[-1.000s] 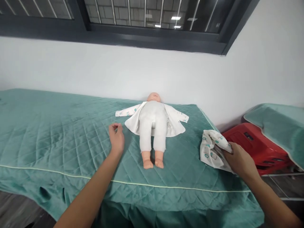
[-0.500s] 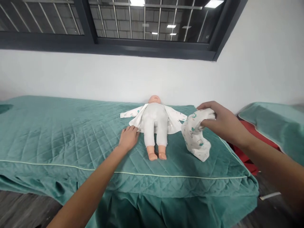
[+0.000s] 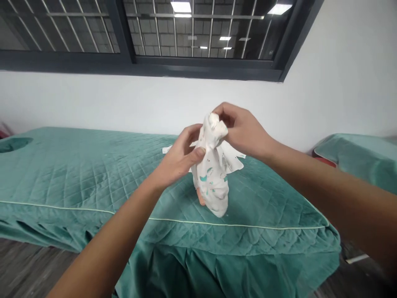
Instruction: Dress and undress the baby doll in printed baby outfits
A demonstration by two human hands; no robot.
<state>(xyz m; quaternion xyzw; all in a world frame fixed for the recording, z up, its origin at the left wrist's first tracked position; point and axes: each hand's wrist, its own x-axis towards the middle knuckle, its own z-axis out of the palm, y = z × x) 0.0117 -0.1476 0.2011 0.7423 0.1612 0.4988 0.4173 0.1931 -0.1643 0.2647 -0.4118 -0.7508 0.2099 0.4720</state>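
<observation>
A white baby garment (image 3: pixel 214 182) with small green prints hangs bunched in front of me, above the bed. My right hand (image 3: pixel 246 129) pinches it near its gathered top. On its left side my left hand (image 3: pixel 176 161) grips the cloth, thumb on the front and fingers behind. Behind the garment lies a baby doll, mostly hidden; one of its feet (image 3: pixel 201 196) shows at the lower left. An open white top (image 3: pixel 232 159) spreads out under the doll, its sleeves to either side. The doll's head is hidden by my hands and the cloth.
The green quilted bed cover (image 3: pixel 93 178) has a face hole (image 3: pixel 15 144) at the far left. A white wall (image 3: pixel 93 103) with a dark-framed window (image 3: pixel 198 68) stands behind. At the right is another green cloth-covered surface (image 3: pixel 366 161).
My right hand has brought the garment left and up, in front of the doll. My left hand has left the bed beside the doll and taken hold of the garment.
</observation>
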